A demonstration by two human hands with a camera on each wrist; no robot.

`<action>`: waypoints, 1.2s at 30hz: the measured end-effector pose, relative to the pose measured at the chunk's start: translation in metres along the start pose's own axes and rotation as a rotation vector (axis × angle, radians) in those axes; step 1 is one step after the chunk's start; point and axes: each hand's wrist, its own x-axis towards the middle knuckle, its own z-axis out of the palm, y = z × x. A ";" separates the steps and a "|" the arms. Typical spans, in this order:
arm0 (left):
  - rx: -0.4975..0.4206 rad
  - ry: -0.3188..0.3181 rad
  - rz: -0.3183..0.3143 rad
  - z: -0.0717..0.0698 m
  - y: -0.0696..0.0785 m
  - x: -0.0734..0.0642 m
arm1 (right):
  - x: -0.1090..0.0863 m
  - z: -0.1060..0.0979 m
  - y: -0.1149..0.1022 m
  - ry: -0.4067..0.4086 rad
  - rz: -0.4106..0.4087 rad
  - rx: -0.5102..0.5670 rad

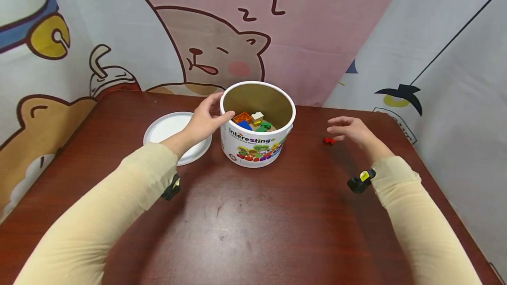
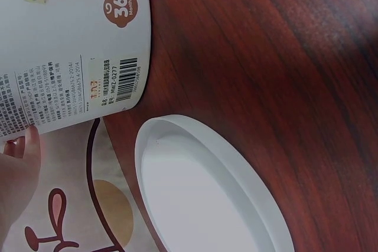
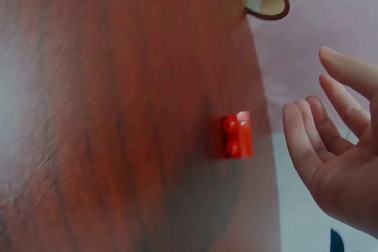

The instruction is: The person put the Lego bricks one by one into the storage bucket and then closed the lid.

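Note:
A white toy bucket (image 1: 253, 150) with a printed label stands upright on the table, its top uncovered. My left hand (image 1: 206, 120) holds its left side at the rim, thumb nearer me and fingers farther back; the left wrist view shows fingertips against the bucket wall (image 2: 65, 57). Inside lie several toy bricks: an orange one (image 1: 242, 118), a blue one (image 1: 244, 125), a white one (image 1: 257, 116) and green ones (image 1: 266, 124). To the right, a small red brick (image 3: 239, 136) lies on the table. Just above it hovers my right hand (image 1: 352, 131), fingers loosely bent, holding nothing.
A round white lid (image 2: 195, 199) lies on the brown table (image 1: 245, 223), left of the bucket and partly under my left forearm in the head view. Behind the table hangs a cartoon-printed cloth (image 1: 317, 34). Each wrist wears a black camera (image 1: 360, 182).

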 end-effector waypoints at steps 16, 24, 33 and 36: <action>0.004 -0.002 -0.005 0.000 0.000 0.000 | 0.004 0.011 0.042 0.050 0.121 -0.151; 0.010 -0.003 -0.013 0.001 0.000 0.000 | 0.006 0.015 0.045 0.095 0.130 -0.213; 0.011 -0.003 -0.019 0.000 0.001 -0.001 | 0.008 0.020 0.043 0.112 0.125 -0.222; 0.014 -0.001 -0.021 0.000 0.000 -0.001 | 0.006 0.019 0.039 0.094 0.114 -0.160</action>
